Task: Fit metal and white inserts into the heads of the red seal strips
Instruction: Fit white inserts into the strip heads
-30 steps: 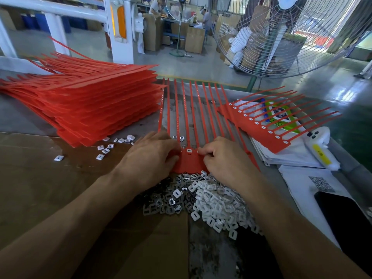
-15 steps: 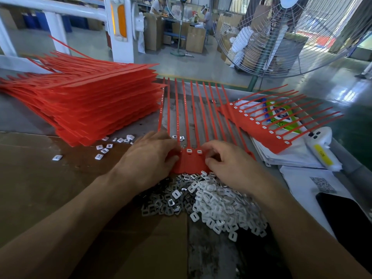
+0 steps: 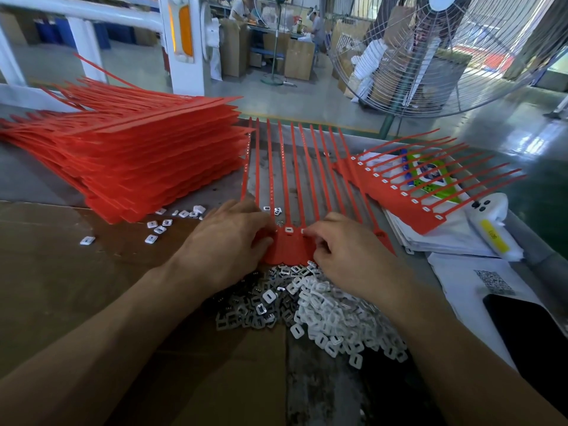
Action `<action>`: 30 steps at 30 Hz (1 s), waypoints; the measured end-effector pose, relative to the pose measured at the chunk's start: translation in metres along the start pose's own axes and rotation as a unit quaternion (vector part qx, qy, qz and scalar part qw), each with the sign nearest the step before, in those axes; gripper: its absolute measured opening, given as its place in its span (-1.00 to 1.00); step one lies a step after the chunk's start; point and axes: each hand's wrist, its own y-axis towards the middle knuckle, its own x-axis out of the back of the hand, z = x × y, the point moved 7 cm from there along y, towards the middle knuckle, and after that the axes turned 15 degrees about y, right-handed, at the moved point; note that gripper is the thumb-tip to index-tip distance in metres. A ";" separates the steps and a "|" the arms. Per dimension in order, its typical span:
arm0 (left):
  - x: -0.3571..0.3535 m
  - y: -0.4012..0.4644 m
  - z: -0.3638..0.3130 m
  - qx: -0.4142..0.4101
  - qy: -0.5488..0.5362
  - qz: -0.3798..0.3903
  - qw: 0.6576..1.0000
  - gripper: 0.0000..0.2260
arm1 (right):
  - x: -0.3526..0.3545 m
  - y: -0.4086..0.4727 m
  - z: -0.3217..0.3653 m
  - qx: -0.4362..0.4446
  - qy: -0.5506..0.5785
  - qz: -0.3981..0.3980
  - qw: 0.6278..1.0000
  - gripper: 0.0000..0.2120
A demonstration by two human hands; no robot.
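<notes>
A comb of red seal strips [image 3: 295,173] lies in front of me, its joined heads [image 3: 289,249] toward me. One head shows a fitted white insert [image 3: 288,230]. My left hand [image 3: 227,241] lies curled over the left heads and holds them down. My right hand [image 3: 347,256] has curled fingers, its fingertips pinching a white insert [image 3: 302,231] at the neighbouring head. Just below the heads lie a heap of white inserts [image 3: 335,318] and a heap of metal inserts [image 3: 252,307]. The rest of the heads are hidden under my hands.
A tall stack of red strip combs [image 3: 147,167] fills the left. Another comb with white inserts [image 3: 408,198] lies on papers at the right, beside a white tool [image 3: 491,229] and a dark phone [image 3: 528,333]. Loose inserts [image 3: 159,227] are scattered on cardboard [image 3: 61,272].
A second white insert has appeared at the head beside the first one. My right hand has drawn slightly right off the heads. My left hand has stayed put.
</notes>
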 end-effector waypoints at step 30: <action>0.003 -0.001 -0.001 0.003 -0.001 -0.004 1.000 -0.76 | -0.017 -0.021 0.049 0.111 0.164 0.144 0.969 -0.81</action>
